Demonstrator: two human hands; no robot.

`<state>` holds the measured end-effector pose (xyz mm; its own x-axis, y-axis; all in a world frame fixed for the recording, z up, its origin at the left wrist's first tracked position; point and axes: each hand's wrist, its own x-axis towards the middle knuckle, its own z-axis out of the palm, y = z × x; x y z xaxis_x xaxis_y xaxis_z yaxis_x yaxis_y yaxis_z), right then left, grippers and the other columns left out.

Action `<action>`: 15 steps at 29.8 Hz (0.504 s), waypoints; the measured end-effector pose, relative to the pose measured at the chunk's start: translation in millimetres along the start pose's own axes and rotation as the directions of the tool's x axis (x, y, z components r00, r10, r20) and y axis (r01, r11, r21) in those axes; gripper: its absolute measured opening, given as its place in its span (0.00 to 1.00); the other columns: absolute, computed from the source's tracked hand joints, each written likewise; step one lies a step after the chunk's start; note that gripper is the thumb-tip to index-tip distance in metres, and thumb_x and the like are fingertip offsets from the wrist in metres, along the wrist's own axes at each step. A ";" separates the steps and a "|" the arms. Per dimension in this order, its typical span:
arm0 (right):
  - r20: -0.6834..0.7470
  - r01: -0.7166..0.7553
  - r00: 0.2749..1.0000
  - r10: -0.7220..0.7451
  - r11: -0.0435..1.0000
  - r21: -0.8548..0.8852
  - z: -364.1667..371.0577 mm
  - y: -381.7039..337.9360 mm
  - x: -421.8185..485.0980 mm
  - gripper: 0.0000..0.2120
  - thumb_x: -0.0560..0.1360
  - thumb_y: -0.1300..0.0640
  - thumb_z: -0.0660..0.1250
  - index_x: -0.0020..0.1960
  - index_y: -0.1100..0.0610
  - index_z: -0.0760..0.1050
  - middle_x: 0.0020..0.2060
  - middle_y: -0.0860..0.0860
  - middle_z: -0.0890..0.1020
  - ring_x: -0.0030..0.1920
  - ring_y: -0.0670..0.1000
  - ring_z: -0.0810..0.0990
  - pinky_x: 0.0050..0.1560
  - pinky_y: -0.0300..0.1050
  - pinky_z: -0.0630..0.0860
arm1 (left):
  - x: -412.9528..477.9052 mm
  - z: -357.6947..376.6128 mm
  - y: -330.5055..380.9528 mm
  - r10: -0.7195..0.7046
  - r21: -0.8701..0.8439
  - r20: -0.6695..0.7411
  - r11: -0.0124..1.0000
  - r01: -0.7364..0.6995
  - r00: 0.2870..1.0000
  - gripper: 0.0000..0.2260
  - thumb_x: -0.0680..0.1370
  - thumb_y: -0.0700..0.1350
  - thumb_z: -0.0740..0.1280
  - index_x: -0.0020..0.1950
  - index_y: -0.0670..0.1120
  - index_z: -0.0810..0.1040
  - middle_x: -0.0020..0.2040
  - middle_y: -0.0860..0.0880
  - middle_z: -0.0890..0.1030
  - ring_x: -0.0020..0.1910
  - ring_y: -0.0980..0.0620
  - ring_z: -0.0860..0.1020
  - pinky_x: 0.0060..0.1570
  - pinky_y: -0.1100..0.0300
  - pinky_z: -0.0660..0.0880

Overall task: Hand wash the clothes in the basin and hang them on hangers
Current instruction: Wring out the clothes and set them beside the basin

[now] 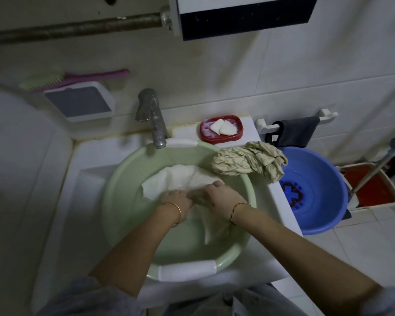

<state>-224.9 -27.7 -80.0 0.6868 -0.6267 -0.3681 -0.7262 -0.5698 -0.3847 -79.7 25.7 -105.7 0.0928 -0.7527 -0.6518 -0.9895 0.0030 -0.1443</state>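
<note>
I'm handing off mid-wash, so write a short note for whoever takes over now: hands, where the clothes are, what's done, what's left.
Left hand and right hand both grip the white garment, bunched between them in the green basin.
The wrung beige patterned garment lies on the basin's right rim, beside the red soap dish.
The blue basin stands on the floor to the right.
Done: apparently the beige piece.
Left: finish the white one, hang both; no hangers in view.

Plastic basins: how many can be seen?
2. The pale green plastic basin sits in the white sink under the tap; the blue plastic basin stands right of it, lower.
</note>
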 end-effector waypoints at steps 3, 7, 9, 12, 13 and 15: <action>0.054 -0.028 0.998 0.030 0.999 -0.039 9.9 -7.4 13.8 0.25 0.77 0.51 0.62 0.71 0.56 0.61 0.68 0.58 0.66 0.66 0.62 0.66 0.65 0.54 0.67 | -10.3 -2.7 -5.2 0.084 -0.135 0.062 0.988 -0.075 0.995 0.17 0.81 0.47 0.56 0.71 0.49 0.68 0.68 0.45 0.72 0.66 0.43 0.71 0.65 0.47 0.65; 0.204 -0.132 0.971 0.128 0.991 0.005 29.9 -24.3 29.4 0.40 0.71 0.45 0.68 0.76 0.49 0.50 0.74 0.54 0.58 0.72 0.61 0.57 0.70 0.59 0.61 | -25.1 -2.2 -18.5 0.222 -0.299 0.097 0.936 -0.184 0.970 0.13 0.79 0.44 0.60 0.61 0.41 0.73 0.57 0.40 0.77 0.54 0.42 0.76 0.51 0.54 0.71; 0.272 -0.170 0.947 0.174 0.985 -0.036 34.2 -27.1 31.4 0.42 0.69 0.46 0.68 0.76 0.47 0.49 0.74 0.54 0.59 0.73 0.59 0.57 0.70 0.59 0.61 | -25.3 1.4 -23.4 0.240 -0.378 0.045 0.903 -0.206 0.970 0.05 0.77 0.43 0.63 0.50 0.43 0.74 0.48 0.44 0.77 0.47 0.46 0.75 0.44 0.58 0.68; 0.361 -0.051 0.924 0.125 0.977 -0.209 35.6 -31.0 34.6 0.29 0.70 0.52 0.67 0.70 0.54 0.65 0.68 0.56 0.71 0.67 0.58 0.70 0.65 0.52 0.69 | -23.7 7.2 -40.1 0.102 -0.486 -0.102 0.863 -0.139 0.990 0.07 0.76 0.42 0.65 0.53 0.44 0.77 0.53 0.45 0.80 0.50 0.47 0.77 0.49 0.60 0.71; 0.413 -0.009 0.904 0.107 0.973 -0.232 35.3 -32.5 33.5 0.25 0.70 0.55 0.67 0.67 0.55 0.69 0.65 0.56 0.74 0.64 0.57 0.73 0.63 0.51 0.71 | -21.2 8.3 -46.2 0.013 -0.453 -0.170 0.887 -0.090 0.985 0.10 0.76 0.42 0.64 0.56 0.45 0.77 0.57 0.44 0.78 0.55 0.45 0.76 0.54 0.59 0.70; 0.517 0.045 0.851 0.091 0.968 -0.245 38.3 -35.5 29.9 0.25 0.69 0.56 0.67 0.66 0.54 0.69 0.64 0.56 0.74 0.63 0.58 0.73 0.64 0.57 0.71 | -13.7 11.8 -56.6 -0.176 -0.379 -0.224 0.922 0.080 0.959 0.15 0.78 0.44 0.62 0.63 0.44 0.72 0.64 0.41 0.71 0.63 0.42 0.71 0.62 0.54 0.67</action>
<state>-177.4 -5.9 -109.7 0.5345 -0.3105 -0.7861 -0.6798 -0.7106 -0.1815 -23.7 43.6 -97.4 0.2381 -0.8696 -0.4326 -0.9468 -0.3072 0.0964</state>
